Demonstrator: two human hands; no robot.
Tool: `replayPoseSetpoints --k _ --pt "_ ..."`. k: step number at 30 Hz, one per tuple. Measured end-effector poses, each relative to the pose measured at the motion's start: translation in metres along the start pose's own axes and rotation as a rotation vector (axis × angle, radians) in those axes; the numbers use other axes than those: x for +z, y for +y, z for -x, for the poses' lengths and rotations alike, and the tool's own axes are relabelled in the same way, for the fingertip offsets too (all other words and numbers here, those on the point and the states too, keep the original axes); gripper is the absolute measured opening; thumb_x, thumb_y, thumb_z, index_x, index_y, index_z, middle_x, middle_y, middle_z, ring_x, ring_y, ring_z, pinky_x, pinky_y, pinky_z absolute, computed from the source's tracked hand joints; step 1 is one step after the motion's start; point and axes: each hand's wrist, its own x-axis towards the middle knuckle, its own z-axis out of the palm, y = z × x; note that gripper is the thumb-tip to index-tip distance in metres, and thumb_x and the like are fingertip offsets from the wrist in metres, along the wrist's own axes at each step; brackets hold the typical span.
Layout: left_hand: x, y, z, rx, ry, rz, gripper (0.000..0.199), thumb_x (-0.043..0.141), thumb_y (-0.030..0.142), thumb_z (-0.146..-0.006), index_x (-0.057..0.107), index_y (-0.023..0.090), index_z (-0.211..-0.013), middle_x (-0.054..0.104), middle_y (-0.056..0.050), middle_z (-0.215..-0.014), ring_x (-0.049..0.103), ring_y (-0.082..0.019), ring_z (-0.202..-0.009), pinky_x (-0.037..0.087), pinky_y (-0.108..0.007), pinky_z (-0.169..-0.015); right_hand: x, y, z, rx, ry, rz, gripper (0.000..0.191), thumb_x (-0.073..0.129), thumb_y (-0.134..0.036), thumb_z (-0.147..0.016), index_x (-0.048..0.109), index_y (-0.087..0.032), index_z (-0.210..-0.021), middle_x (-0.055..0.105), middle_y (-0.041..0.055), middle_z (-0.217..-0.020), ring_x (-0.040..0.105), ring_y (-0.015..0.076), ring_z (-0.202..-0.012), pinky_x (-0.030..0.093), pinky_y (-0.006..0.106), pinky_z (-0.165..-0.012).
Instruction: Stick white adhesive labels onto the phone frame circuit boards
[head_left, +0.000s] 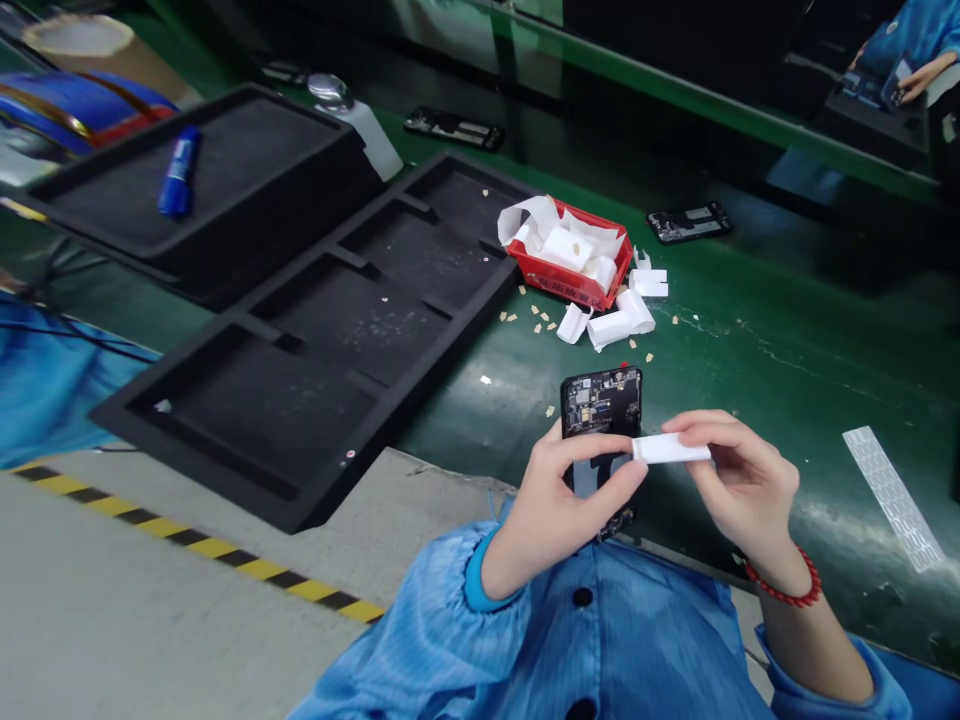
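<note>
An opened phone (601, 398) with bare circuit boards leans upright in my left hand (559, 490), partly hidden behind its fingers. The thumb and forefinger of that hand also pinch the left end of a small white strip (667, 449). At the strip's other end, my right hand (742, 480) grips it between thumb and fingers. Beyond the hands stands a red bin (559, 283) filled with crumpled white paper pieces (566, 248). More white scraps (611, 328) and tiny tan bits lie in front of it on the green table (772, 370).
A long black compartment tray (315, 500) lies left, beside a raised black tray (247, 230) carrying a blue marker (178, 172). Two phone frames (454, 128) (688, 222) lie farther back. A sticker sheet (892, 498) is at right. Another person's hand (926, 78) shows top right.
</note>
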Motion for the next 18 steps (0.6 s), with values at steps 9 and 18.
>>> replayPoseSetpoints --k 9,18 --pt "0.001 0.003 0.001 0.023 0.041 -0.072 0.008 0.074 0.016 -0.081 0.081 0.013 -0.085 0.077 -0.007 -0.087 0.072 -0.012 -0.078 0.058 -0.016 -0.074 -0.015 -0.011 0.004 0.112 -0.29 -0.094 0.036 0.064 -0.007 -0.088 0.064 -0.025 -0.12 0.067 0.0066 -0.122 0.066 0.0144 -0.113 0.056 0.024 -0.095" --pt "0.001 0.001 -0.001 -0.03 0.003 -0.02 0.018 0.074 0.023 -0.081 0.082 0.015 -0.095 0.078 -0.009 -0.098 0.074 -0.015 -0.09 0.058 -0.019 -0.084 -0.001 -0.01 0.007 0.221 -0.002 0.055 0.029 0.068 -0.009 -0.088 0.069 -0.026 -0.111 0.072 0.0016 -0.101 0.071 0.0101 -0.091 0.061 0.018 -0.08"
